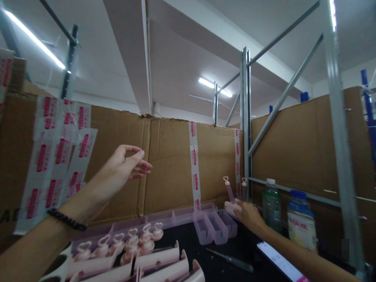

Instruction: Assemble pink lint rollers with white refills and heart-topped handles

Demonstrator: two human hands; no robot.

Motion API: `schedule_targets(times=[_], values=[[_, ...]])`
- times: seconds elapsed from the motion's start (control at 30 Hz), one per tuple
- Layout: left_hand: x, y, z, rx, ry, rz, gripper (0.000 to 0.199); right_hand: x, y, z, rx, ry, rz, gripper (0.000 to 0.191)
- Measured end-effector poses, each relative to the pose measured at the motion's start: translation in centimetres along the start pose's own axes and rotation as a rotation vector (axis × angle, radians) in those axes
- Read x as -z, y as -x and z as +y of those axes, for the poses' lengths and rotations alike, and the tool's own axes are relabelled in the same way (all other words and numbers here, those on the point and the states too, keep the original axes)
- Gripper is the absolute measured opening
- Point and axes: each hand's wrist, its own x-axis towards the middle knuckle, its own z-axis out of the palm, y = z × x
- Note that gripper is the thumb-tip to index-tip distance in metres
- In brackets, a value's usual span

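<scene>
My left hand (pixel 131 164) is raised in front of the cardboard wall, fingers loosely bent, with nothing visible in it. At the right, my right hand (pixel 249 215) is closed around a pale pink rounded piece (pixel 232 208). A translucent purple tube with a heart-shaped loop on top (pixel 229 192) rises beside that piece; whether the hand grips it too is unclear. A second heart-topped tube (pixel 243 190) stands just behind the hand. Below my left hand are several pink heart-topped caps (pixel 132 239) and several pale pink half-round shells (pixel 158 258).
Translucent purple bins (pixel 204 229) stand at the middle back of the black table. A thin pointed tool (pixel 232 260) and a lit phone (pixel 279 260) lie in front. A green bottle (pixel 271 203) and a blue-capped jar (pixel 301 219) are at right, near a metal rack post (pixel 246 117).
</scene>
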Motion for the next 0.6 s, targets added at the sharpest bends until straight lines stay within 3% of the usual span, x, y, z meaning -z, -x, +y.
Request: schedule_targets(times=[0.23, 0.6], values=[[-0.28, 0.01, 0.31, 0.012, 0.015, 0.003, 0.034, -0.35, 0.56, 0.37, -0.013, 0.108, -0.042, 0.025], [-0.25, -0.05, 0.29, 0.000, 0.012, -0.005, 0.034, -0.66, 0.14, 0.04, -0.008, 0.172, 0.043, 0.029]])
